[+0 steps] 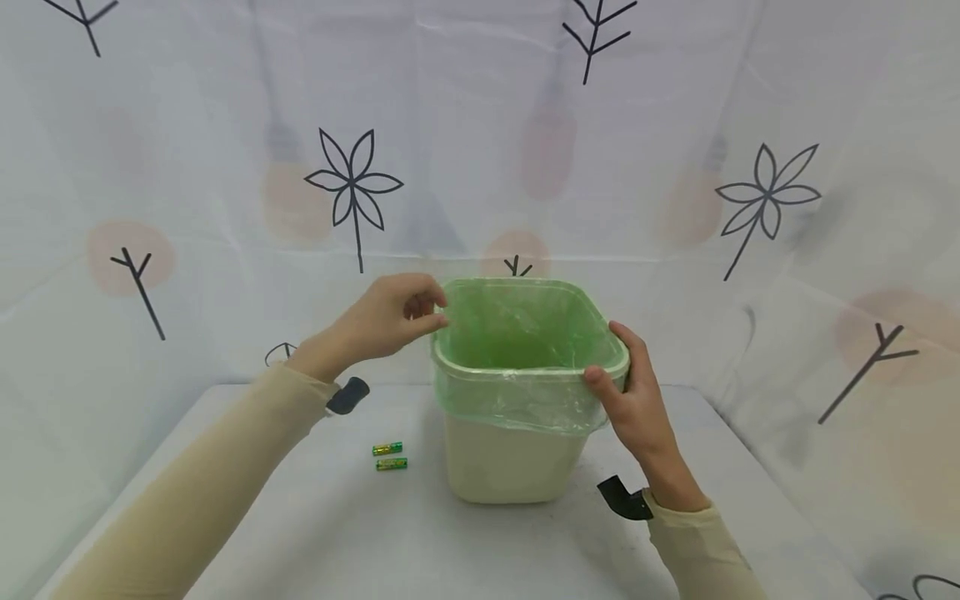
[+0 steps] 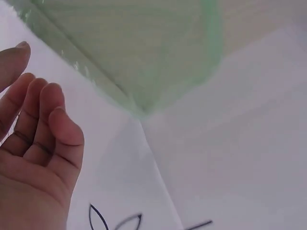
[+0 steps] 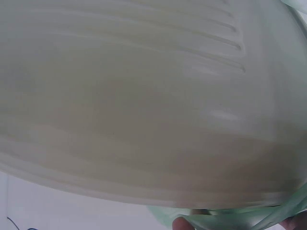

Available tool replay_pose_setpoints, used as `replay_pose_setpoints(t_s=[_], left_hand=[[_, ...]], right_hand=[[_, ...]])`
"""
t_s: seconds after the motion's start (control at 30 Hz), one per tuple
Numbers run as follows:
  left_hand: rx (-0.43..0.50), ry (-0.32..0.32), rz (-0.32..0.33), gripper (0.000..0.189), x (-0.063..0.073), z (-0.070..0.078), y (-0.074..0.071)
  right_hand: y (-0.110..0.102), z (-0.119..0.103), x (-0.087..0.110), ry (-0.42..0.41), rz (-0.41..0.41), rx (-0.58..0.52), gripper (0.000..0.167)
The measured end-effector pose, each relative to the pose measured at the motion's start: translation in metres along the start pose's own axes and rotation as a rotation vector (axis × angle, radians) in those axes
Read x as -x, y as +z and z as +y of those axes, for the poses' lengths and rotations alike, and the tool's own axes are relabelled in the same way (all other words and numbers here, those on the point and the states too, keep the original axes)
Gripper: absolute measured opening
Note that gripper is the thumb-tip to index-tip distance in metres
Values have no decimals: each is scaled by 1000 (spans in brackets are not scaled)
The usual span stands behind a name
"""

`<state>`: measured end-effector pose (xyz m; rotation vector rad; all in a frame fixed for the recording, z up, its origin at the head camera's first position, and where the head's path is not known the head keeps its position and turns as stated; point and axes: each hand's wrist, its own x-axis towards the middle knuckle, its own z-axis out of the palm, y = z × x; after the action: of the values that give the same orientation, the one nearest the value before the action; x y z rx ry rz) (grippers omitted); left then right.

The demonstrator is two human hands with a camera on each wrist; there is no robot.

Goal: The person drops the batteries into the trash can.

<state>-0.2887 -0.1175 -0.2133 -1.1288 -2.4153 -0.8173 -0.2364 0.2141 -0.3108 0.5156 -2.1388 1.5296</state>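
A cream trash bin [image 1: 513, 467] stands upright on the table, lined with a translucent green trash bag [image 1: 525, 400] folded down over its rim. My right hand [image 1: 637, 408] grips the bin's right rim through the bag, thumb at the front and fingers round the side. In the right wrist view, the bin's wall [image 3: 144, 110] fills most of the picture, and a fingertip [image 3: 183, 224] shows beside the bag. My left hand [image 1: 390, 317] is at the left rim, fingers loosely curved. The left wrist view shows that hand [image 2: 38, 143] holding nothing, apart from the bag [image 2: 134, 57].
Two green-and-gold batteries [image 1: 391, 464] lie side by side on the white table [image 1: 315, 533], left of the bin. Behind and at the sides hangs a white cloth [image 1: 450, 167] printed with dark flowers and twigs.
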Motion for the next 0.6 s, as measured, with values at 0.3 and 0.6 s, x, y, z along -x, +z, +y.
replay_pose_setpoints(t_s=[0.3,0.6], left_hand=[[-81,-145,-12,16,49,-30,-4],[-95,-224,-116,19,95,-61,36]], right_hand=[[0,-2,-1,-1,7,-2,66],[1,-1,0,0,7,-5,66]])
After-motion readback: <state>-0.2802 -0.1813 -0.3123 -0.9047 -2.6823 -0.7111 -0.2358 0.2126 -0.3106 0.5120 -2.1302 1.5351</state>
